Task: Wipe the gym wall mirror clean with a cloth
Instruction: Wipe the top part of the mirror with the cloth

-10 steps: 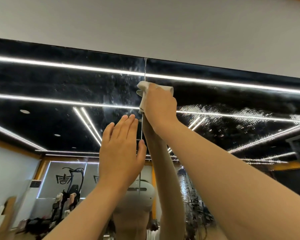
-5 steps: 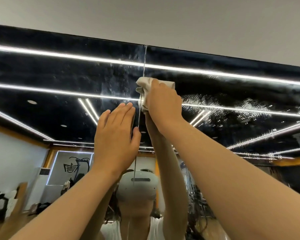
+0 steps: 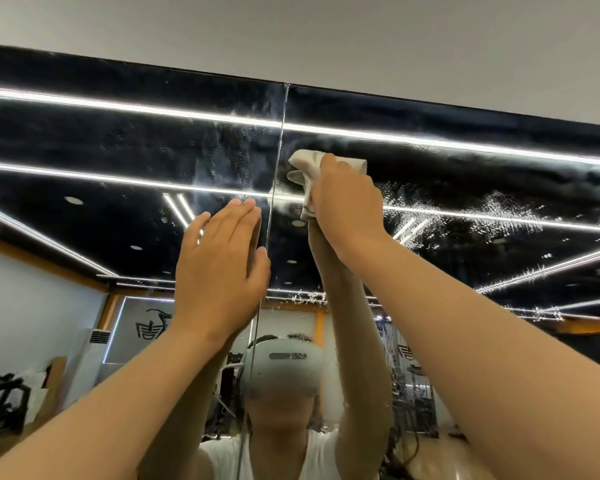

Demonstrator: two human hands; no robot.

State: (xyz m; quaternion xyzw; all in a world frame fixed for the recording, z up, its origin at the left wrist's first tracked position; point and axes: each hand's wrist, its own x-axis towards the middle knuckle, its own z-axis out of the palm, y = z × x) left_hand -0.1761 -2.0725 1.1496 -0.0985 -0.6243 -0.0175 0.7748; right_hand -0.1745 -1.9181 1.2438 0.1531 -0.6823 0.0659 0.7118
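Right hand (image 3: pixel 347 206) grips cloth (image 3: pixel 310 168) on mirror (image 3: pixel 118 150); left hand (image 3: pixel 219 268) flat

Evenly lit, no hard shadows; sharp glare off reflected ceiling light strips (image 3: pixel 187 114) in mirror (image 3: pixel 84 150); wide-angle bending at edges.

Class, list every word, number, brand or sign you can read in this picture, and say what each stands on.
No text here reads clearly.
Wall panel reflected in the mirror: a black emblem, stylised and too blurred to read.
Farther right in the reflection: a smaller emblem, too small to read.
Headset: no lettering visible.
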